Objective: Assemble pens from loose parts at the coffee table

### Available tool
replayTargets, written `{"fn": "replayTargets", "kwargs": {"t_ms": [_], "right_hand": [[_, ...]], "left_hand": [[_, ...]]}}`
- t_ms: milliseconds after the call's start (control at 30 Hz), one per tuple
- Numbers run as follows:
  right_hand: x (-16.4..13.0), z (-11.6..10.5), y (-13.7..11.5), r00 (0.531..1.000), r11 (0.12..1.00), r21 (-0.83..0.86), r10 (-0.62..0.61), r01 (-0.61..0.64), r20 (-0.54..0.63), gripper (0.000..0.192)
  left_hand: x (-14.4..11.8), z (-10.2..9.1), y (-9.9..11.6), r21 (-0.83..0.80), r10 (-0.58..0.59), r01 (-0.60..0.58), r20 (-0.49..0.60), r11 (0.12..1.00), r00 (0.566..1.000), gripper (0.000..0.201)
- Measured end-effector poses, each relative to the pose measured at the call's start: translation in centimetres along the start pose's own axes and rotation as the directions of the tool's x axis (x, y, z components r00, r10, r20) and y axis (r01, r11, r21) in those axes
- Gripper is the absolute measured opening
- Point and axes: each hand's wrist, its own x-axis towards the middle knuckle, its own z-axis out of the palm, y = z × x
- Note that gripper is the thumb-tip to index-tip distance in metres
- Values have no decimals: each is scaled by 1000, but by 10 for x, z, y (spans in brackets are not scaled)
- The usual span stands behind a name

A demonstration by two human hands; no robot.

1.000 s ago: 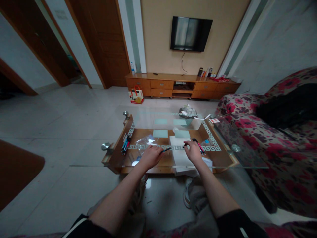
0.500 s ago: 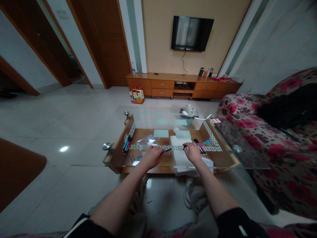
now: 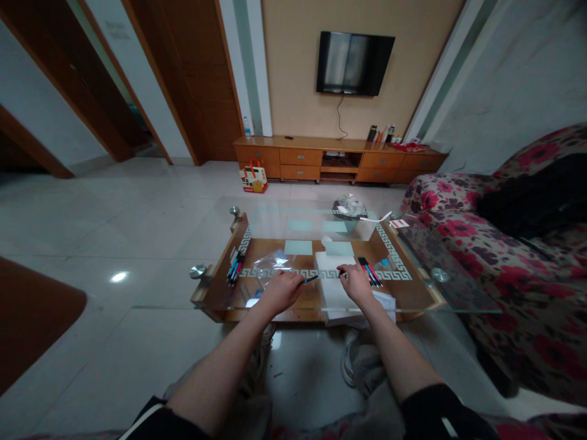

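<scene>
My left hand (image 3: 283, 291) is closed around a pen (image 3: 310, 278) with a blue barrel, its dark end pointing right. A short way to the right, my right hand (image 3: 356, 283) pinches a small black piece (image 3: 342, 274), perhaps a pen cap; the fingers hide most of it. Both hands are above the glass coffee table (image 3: 183, 306), a gap between them. Several blue and black pens (image 3: 235, 267) lie in a bunch at the left. Beside my right hand is another bunch of pens (image 3: 369, 271), pink, blue and black.
A clear plastic bag (image 3: 274, 263) lies beyond my left hand. A white box (image 3: 328, 296) shows below my right hand. A basket with crumpled plastic (image 3: 349, 208) is past the table's far side. A flowered sofa (image 3: 458, 235) stands right; a TV cabinet (image 3: 300, 157) is along the wall.
The view has tilted very slightly. My hands, the pen and the small black piece stay in nearly the same place.
</scene>
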Motion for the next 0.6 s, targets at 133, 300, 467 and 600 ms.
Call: {"fn": "replayTargets", "kwargs": {"t_ms": [133,300,467,600], "right_hand": [[0,1,1,1000,1000,2,-3,3,-18,30],[-4,-5,-7,996,1000,0,0,0,-93,33],[-9,-23,-27,963,993,86,-52,77,-265,36],[-11,-32,-42,940,944,275,-83,180,-331,29]], "left_hand": [[0,0,-1,-1,-5,5,5,1000,1000,22],[0,1,-1,-6,-4,4,4,1000,1000,21],[0,0,0,3,1,-1,-3,1000,1000,19],[0,-3,1,-1,9,-9,3,1000,1000,17]]}}
